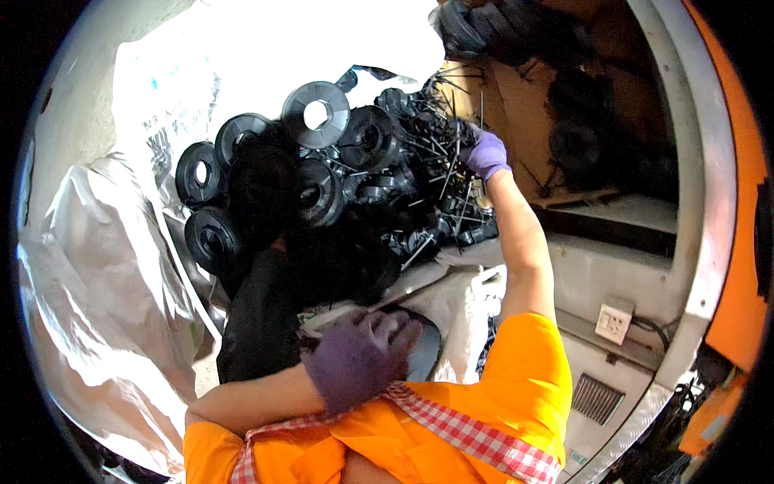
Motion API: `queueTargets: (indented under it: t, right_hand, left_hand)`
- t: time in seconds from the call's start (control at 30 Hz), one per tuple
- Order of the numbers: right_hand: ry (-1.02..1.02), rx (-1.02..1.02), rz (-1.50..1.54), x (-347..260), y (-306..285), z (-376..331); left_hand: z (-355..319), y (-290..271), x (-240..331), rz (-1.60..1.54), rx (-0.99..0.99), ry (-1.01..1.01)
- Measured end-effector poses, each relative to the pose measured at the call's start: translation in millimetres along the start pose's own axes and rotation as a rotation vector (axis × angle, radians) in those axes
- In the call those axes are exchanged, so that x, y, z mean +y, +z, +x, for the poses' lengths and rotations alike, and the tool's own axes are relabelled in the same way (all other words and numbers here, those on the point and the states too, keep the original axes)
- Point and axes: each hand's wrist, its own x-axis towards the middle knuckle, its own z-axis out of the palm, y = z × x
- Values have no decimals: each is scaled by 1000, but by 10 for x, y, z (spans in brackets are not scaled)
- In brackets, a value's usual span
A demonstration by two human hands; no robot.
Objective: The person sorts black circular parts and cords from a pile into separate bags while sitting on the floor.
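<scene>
A heap of black plastic parts (379,189) lies in front of me, with flanged rings and thin, branching sprues (439,145) tangled at its right side. My right hand (486,155), in a purple glove, reaches to that right edge and closes on the black sprues; its fingertips are partly hidden among them. Close to my body, my left hand (359,359), also gloved in purple, is bent across in front of me with its fingers curled. Whatever it may hold is hidden. A smooth dark surface (423,347) shows just beside its fingers.
A white sack (105,323) stands at the left. On the right, a brown-walled compartment (516,105) holds more black rings (576,141) behind a metal frame (709,161). Below it are a wall socket (614,321) and a vent (597,398). White plastic (463,323) hangs below the heap.
</scene>
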Motion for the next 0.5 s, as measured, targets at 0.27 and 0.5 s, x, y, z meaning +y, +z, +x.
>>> queueTargets:
  t: [0.27,0.5]
  right_hand:
    - [6,221,490,529,-615,-745]
    - [18,373,765,474,-1524,-1986]
  left_hand:
    - [103,183,85,215,-190,-185]
    - [232,425,83,287,-117,-212]
